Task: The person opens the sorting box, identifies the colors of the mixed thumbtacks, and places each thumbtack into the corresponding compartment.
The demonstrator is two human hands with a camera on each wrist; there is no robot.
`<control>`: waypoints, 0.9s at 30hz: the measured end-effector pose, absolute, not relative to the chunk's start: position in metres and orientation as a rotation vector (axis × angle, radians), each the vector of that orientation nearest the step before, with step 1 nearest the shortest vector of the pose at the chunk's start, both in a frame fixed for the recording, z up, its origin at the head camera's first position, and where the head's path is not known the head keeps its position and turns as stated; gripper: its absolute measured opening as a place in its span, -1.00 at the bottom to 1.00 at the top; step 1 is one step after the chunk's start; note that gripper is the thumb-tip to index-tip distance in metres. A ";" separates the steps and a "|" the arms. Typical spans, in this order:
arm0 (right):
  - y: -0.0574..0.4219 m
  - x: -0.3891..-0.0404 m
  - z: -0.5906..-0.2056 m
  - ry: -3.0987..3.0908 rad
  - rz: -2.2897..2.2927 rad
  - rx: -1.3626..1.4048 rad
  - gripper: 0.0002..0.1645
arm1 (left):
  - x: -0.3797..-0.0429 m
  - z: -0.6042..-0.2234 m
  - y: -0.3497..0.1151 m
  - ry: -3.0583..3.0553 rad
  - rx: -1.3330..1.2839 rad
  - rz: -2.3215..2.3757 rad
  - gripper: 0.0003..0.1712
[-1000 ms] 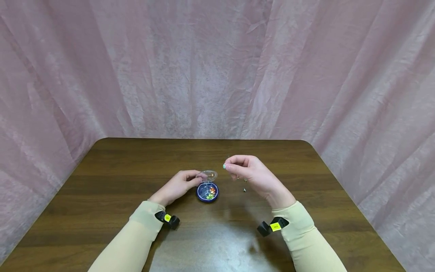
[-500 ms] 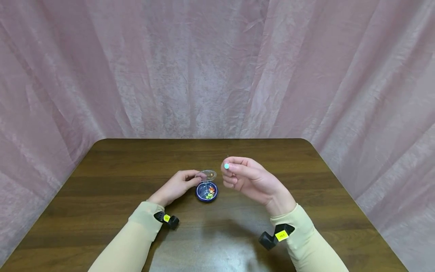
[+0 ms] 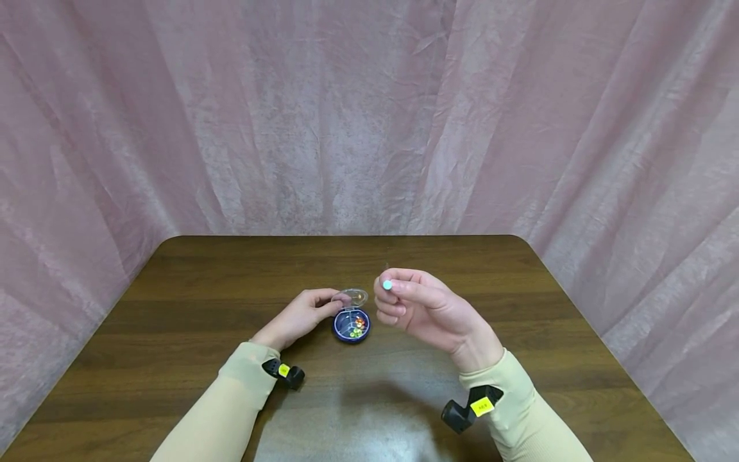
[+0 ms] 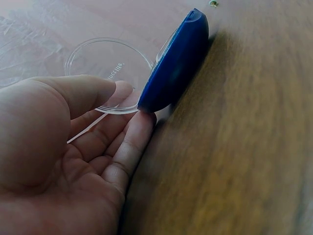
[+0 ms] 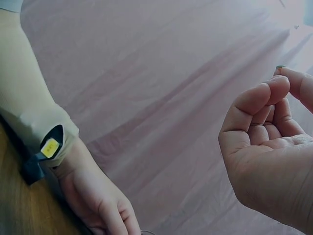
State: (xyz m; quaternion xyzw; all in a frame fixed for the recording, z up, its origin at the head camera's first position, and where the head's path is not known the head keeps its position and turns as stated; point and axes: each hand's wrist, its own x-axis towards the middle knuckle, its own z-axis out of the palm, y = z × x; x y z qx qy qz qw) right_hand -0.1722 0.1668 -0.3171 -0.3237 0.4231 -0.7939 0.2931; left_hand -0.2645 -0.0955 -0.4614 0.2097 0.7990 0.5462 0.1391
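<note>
A round blue pill case point(image 3: 351, 326) lies on the table with its clear lid point(image 3: 353, 298) raised. My left hand point(image 3: 301, 314) pinches that lid, thumb on one side and fingers behind, as the left wrist view shows; the fingertips are right at the case's blue base point(image 4: 178, 63). Small shiny orange and green pieces point(image 3: 358, 328) lie in the right-hand compartments. To the right of the case, my raised right hand point(image 3: 430, 308) pinches a small flat turquoise disc point(image 3: 387, 285) between thumb and index fingertips. The other right fingers are curled in.
The brown wooden table point(image 3: 231, 269) reaches back to a pink curtain point(image 3: 369, 115). Beyond the case, a tiny green piece point(image 4: 213, 3) shows on the table in the left wrist view. A black camera point(image 3: 458, 416) is strapped to the right wrist.
My right hand has lifted and turned, bringing the disc's round face toward the head camera and covering small pieces on the table seen earlier. The left hand and case have stayed put.
</note>
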 end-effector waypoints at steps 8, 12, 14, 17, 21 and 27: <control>0.168 -0.179 -0.326 1.541 -2.049 -0.813 -0.87 | -0.265 -0.463 -0.096 2.307 0.623 1.581 -0.69; 0.165 -0.187 -0.338 2.237 -1.652 -0.797 -0.86 | -0.265 -0.462 -0.096 2.322 0.630 1.580 -0.70; 0.162 -0.193 -0.347 2.539 -1.353 -0.813 -0.88 | -0.266 -0.461 -0.095 2.324 0.632 1.584 -0.69; 0.154 -0.201 -0.362 2.824 -0.952 -0.851 -0.92 | -0.265 -0.461 -0.095 2.316 0.641 1.591 -0.66; 0.141 -0.210 -0.379 2.989 -0.626 -0.898 -0.91 | -0.265 -0.462 -0.094 2.306 0.653 1.597 -0.67; 0.124 -0.217 -0.393 3.139 -0.377 -0.957 -0.88 | -0.265 -0.464 -0.091 2.308 0.650 1.618 -0.73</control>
